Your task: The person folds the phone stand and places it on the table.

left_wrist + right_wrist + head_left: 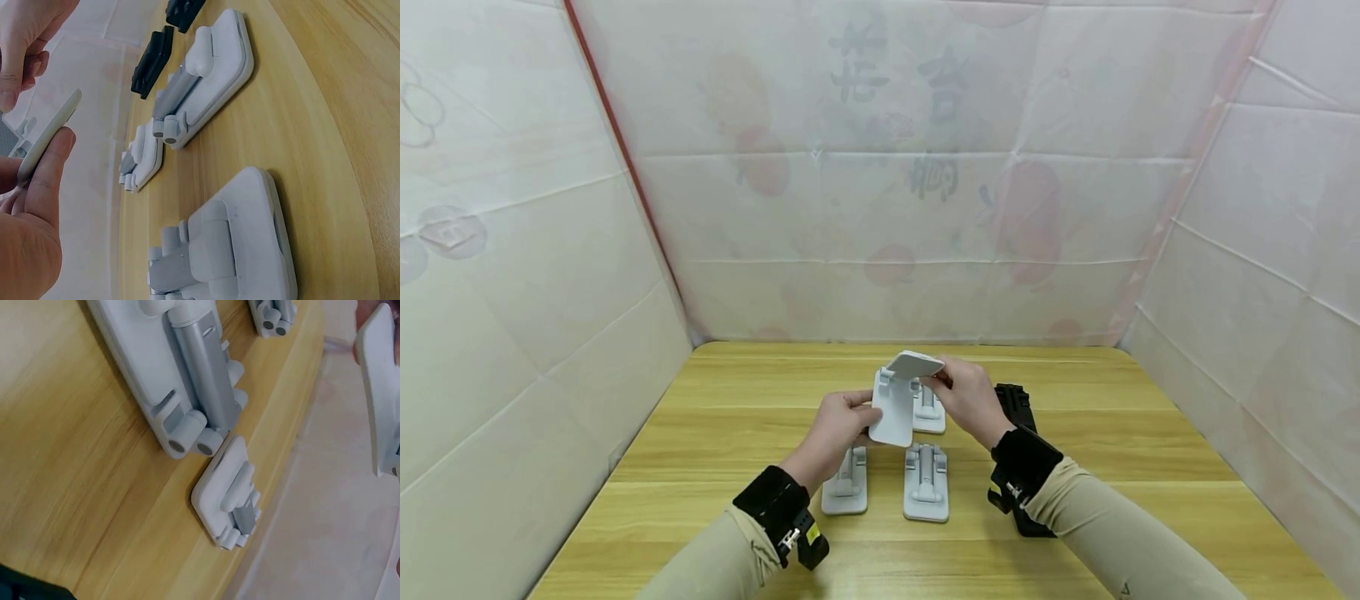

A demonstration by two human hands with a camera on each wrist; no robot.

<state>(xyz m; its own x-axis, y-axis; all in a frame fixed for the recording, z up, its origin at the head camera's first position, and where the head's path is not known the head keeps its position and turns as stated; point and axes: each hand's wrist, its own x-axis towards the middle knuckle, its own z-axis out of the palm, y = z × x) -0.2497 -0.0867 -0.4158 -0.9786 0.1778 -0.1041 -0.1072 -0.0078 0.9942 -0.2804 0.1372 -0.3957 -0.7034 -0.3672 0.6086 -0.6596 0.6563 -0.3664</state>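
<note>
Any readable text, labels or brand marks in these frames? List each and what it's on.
Back wall sheet: faint large characters show through, too washed out to read.
White phone stand held in both hands: no marking visible.
Folded white stands and black stands on the table: no text visible.

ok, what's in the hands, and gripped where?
One white stand, held above the table. Left hand grips its base plate at the left edge; right hand pinches the hinged top plate.

Three folded stands (926, 482) lie on table (715, 433) (below raised stand (897, 400)); black stands (1013, 400) right.
</note>
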